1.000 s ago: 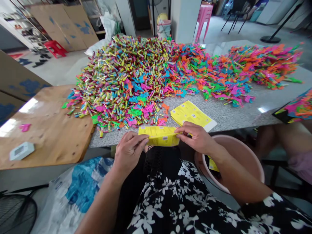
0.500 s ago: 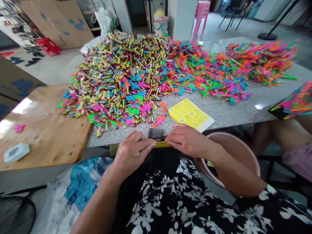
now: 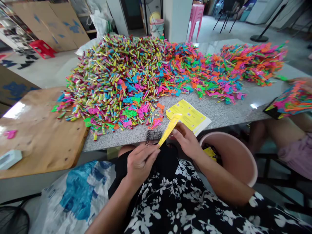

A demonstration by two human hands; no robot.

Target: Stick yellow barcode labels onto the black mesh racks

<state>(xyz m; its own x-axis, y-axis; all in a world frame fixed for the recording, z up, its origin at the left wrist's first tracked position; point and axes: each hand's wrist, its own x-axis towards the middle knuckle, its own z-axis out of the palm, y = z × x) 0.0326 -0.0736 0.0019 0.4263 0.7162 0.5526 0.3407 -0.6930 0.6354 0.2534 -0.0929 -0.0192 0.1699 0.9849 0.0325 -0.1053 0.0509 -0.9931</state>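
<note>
A folded yellow printed card (image 3: 168, 129) slants up between my hands over the table's front edge. My left hand (image 3: 141, 160) pinches its lower end between thumb and fingers. My right hand (image 3: 187, 140) is beside the upper part, fingers bent and thumb apart, the fingertips against or just behind the card. Just beyond my hands stands a small black wire-like rack (image 3: 153, 136). Flat yellow printed sheets (image 3: 188, 112) lie stacked on the granite table to the right of it.
Small bright tubes (image 3: 117, 71) and coloured plastic toy pieces (image 3: 177, 70) are heaped across the table (image 3: 107, 139). A pink bin (image 3: 234, 162) stands at my right, yellow cards inside. A wooden board (image 3: 44, 130) is at left. Another person's hand (image 3: 305, 85) is at far right.
The yellow card, held level by both hands before, is now tilted with its far end raised. My right hand has shifted right and loosened its pinch.
</note>
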